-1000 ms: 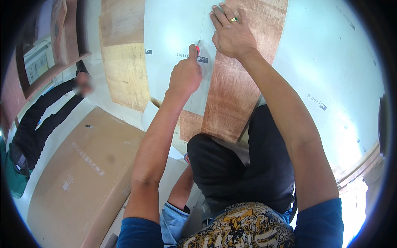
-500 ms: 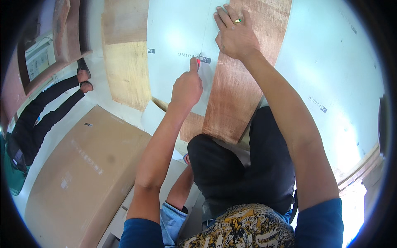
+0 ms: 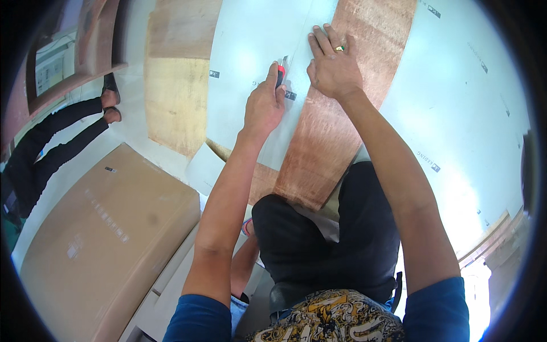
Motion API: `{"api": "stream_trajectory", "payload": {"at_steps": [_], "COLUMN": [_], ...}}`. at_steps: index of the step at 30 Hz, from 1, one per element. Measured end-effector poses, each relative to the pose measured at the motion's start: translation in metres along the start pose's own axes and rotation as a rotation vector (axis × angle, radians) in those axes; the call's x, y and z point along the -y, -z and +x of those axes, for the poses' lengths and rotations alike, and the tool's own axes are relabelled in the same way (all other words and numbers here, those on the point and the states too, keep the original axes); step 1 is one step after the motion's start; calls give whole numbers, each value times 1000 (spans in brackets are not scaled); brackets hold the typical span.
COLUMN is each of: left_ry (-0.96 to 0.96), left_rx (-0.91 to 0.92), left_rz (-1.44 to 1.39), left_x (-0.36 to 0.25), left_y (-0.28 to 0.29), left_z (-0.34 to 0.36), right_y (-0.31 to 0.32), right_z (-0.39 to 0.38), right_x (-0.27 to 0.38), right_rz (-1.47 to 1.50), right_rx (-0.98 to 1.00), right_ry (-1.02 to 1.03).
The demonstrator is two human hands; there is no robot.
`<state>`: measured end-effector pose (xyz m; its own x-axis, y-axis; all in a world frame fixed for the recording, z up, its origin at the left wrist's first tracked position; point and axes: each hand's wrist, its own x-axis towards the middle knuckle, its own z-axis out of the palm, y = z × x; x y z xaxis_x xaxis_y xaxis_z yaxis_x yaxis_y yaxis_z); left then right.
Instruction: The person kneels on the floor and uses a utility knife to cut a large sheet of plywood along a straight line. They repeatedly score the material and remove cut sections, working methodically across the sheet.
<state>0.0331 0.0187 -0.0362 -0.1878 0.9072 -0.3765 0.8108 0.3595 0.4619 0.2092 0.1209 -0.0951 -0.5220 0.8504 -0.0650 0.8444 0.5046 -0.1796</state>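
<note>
Though smooth, white sheet [image 3: 242,54] beside grainy plywood [image 3: 319,142], slim cutter [image 3: 281,74] in left fingers [image 3: 273,75].

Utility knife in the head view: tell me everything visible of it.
The utility knife has a red-and-black handle, apparently plastic, partly hidden by the left hand gripping it. A grey, metallic-looking blade extends from the far end, pointing away from the person. It is over the pale sheet, left of the right hand; whether the tip touches the sheet cannot be told.
</note>
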Motion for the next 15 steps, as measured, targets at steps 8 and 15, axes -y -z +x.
{"api": "stream_trajectory", "payload": {"at_steps": [8,15], "left_ry": [-76,-195], "left_rx": [-30,-121], "left_rz": [28,-57], "left_x": [-5,-31], "left_y": [-9,-14], "left_z": [25,77], "right_y": [5,1], "right_z": [-1,-4], "right_x": [-1,-3], "right_rz": [26,113], "right_rx": [14,-36], "right_ry": [14,13]}}
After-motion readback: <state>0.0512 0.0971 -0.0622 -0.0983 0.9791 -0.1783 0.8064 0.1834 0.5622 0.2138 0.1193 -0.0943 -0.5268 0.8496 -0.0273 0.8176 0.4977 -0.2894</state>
